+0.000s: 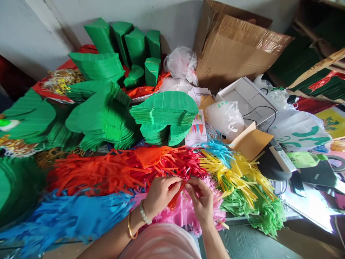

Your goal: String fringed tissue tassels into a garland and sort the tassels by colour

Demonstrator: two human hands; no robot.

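Looking down past a pink garment, the left hand and right hand are seen close together, each pinching a narrow orange-red paper strip between thumb and fingers; neither is clenched into a fist. A pearl bracelet and a gold bangle are worn on the left wrist. The strip is held just above a mound of pink paper fringe, beside orange-red paper fringe; whether the two are joined cannot be told. The strip is judged light, soft and easily torn, so a gentle pinch at its wider part would suit it. Blue paper fringe is spread to the left, with yellow paper fringe and green paper fringe to the right. Farther off, stacked green honeycomb paper shapes are piled up, with a clear plastic bag and an opened cardboard box near the wall.
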